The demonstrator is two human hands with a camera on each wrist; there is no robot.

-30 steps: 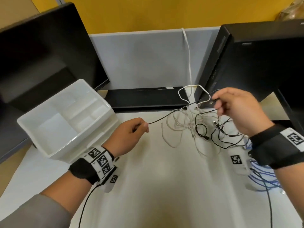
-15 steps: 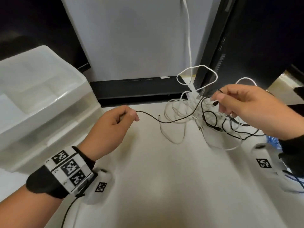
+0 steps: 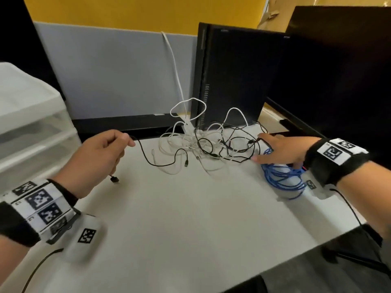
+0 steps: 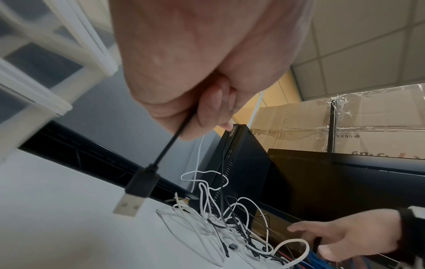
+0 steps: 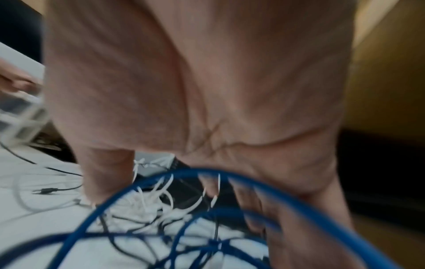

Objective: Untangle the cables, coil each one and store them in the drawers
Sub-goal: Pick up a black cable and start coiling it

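The right hand (image 3: pixel 281 151) has dropped, fingers spread, onto the tangle (image 3: pixel 211 142), pinning it while the left hand (image 3: pixel 99 159) grips the black cable (image 3: pixel 148 159) to pull it free.

My right hand (image 3: pixel 283 150) covers part of the blue cable (image 3: pixel 283 176), and from my right wrist it is all blur, so I cannot tell whether my fingers (image 5: pixel 105 174) grip anything. In the tangle (image 3: pixel 211 142) I cannot follow which white strand joins which. My left hand (image 3: pixel 99 159) hides the stretch of black cable (image 4: pixel 170 145) inside my fist. The drawer unit (image 3: pixel 31 132) is cut off at the left edge and smeared
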